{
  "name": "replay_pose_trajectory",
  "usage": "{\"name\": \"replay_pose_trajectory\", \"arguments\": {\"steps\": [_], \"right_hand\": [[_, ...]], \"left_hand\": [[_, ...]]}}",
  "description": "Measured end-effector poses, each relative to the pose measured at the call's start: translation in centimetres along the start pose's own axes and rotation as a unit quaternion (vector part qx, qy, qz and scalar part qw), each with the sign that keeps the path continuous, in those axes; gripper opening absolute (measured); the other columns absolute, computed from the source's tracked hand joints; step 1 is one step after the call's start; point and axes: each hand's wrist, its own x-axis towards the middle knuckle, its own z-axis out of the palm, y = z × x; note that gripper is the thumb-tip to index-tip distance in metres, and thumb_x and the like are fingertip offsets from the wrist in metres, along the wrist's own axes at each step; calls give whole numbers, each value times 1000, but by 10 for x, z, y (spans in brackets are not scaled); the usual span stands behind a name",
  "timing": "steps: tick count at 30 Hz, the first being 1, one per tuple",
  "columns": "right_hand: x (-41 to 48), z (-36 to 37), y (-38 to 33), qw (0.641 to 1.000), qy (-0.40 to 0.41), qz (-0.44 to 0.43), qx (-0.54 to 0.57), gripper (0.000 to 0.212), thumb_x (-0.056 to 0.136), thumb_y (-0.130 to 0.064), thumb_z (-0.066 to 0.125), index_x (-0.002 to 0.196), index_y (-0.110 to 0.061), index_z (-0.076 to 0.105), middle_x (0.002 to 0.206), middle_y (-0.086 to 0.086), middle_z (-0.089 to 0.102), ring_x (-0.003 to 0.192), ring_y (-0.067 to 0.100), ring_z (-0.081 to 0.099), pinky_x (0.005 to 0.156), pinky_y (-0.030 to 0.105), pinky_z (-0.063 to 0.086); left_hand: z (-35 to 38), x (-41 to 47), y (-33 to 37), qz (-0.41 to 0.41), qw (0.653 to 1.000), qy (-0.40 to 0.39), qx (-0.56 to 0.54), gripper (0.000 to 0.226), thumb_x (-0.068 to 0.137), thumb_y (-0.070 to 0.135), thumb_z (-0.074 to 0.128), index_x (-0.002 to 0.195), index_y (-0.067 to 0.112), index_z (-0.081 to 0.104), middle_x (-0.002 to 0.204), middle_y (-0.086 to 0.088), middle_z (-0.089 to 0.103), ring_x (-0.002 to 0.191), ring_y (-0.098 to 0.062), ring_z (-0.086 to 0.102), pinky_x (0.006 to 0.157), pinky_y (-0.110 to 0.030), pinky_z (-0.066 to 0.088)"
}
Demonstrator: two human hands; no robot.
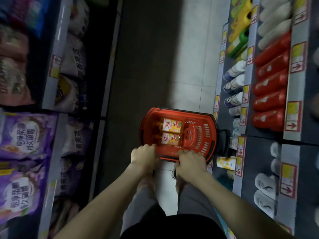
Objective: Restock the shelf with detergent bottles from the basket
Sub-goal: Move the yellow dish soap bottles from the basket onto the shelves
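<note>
A red plastic basket (202, 135) sits on the aisle floor below me, close to the right-hand shelf. Two orange detergent bottles (170, 125) with yellow-and-white labels lie side by side in its left half; the second bottle (170, 139) is the nearer one. My left hand (144, 155) grips the basket's near rim at the left corner, fingers curled over the edge. On the same rim further right, my right hand (190, 161) is closed in the same way. Neither hand touches a bottle.
The right shelf (293, 128) holds red bottles (269, 99), white bottles, yellow and green jugs (239, 31) and a lower row of white-blue bottles. A yellow-white pack (225, 163) lies on the bottom shelf by the basket. Purple bags (25, 138) fill the left shelving. My feet stand behind the basket.
</note>
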Motion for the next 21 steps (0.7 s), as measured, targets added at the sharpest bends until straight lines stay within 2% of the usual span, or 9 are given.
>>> {"name": "replay_pose_trajectory", "arguments": {"steps": [5, 10, 14, 17, 21], "right_hand": [[74, 5, 45, 1000, 1, 6, 9, 44, 97, -37, 53, 134, -14, 57, 127, 9, 68, 117, 33, 66, 97, 41, 48], [150, 30, 75, 999, -16, 36, 3, 38, 99, -36, 52, 132, -17, 59, 129, 9, 67, 117, 33, 66, 98, 42, 48], [210, 67, 88, 999, -17, 48, 3, 38, 101, -35, 51, 134, -18, 57, 127, 8, 68, 116, 32, 68, 95, 39, 52], [251, 100, 94, 998, -22, 66, 11, 38, 101, -35, 53, 134, -18, 55, 123, 8, 69, 111, 31, 70, 90, 38, 54], [306, 144, 104, 990, -50, 105, 73, 42, 101, -34, 55, 140, -18, 53, 120, 8, 71, 108, 32, 71, 87, 37, 58]], "left_hand": [[18, 73, 11, -32, 999, 5, -18, 37, 97, 29, 51, 131, 18, 59, 125, -9, 69, 114, -37, 67, 88, -41, 50], [51, 150, 7, -37, 998, -4, -43, 43, 97, 29, 52, 138, 19, 56, 129, -8, 66, 118, -36, 65, 90, -42, 50], [90, 220, -7, -42, 995, 1, -86, 40, 99, 29, 50, 136, 18, 56, 127, -10, 66, 116, -37, 65, 91, -45, 51], [121, 272, -17, -43, 993, -24, -108, 41, 99, 34, 51, 138, 19, 54, 127, -10, 65, 117, -37, 63, 93, -47, 51], [160, 331, -28, -52, 988, -22, -147, 42, 98, 36, 55, 137, 21, 50, 125, -10, 65, 114, -36, 64, 93, -49, 53]]}}
